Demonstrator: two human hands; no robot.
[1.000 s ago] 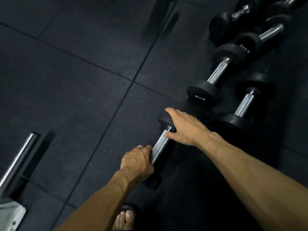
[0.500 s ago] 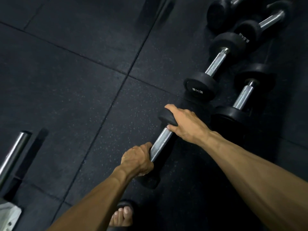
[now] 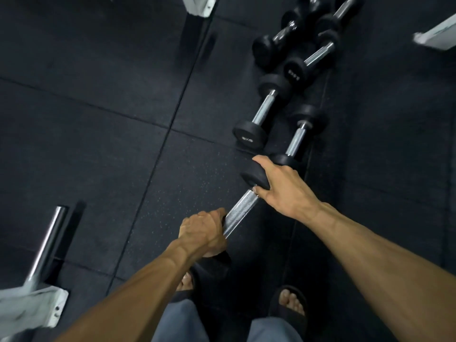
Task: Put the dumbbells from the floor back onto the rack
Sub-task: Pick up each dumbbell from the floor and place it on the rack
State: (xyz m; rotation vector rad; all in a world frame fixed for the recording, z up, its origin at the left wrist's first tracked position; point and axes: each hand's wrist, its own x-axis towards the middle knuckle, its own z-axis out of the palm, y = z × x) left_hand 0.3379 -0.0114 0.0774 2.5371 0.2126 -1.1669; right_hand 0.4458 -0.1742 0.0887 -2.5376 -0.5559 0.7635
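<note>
Black rubber floor tiles (image 3: 98, 149) with pale speckling filled the view, seams running toward 12 and 2 o'clock. One dumbbell (image 3: 240, 213) was held at centre, its chrome knurled handle angled from 7 to 1 o'clock. Left hand (image 3: 203, 233) was wrapped around the near end of the handle, fingers curled tight, just above the near black head. Right hand (image 3: 278, 191) was clamped over the far black head, thumb against the handle where it met the head. Whether the near head touched the floor could not be told; it was hidden behind the left hand and forearm.

More dumbbells (image 3: 266, 107) were seen lying on the floor at 12 to 1 o'clock, clustered side by side, handles mostly pointing toward 1 o'clock; the nearest one sat just beyond the right hand. Two sandalled feet (image 3: 288, 304) and blue trouser legs were visible at 6 o'clock. A chrome tube on a white bracket (image 3: 47, 245) was seen at 8 o'clock. White frame pieces were cut off at 12 and 2 o'clock edges.
</note>
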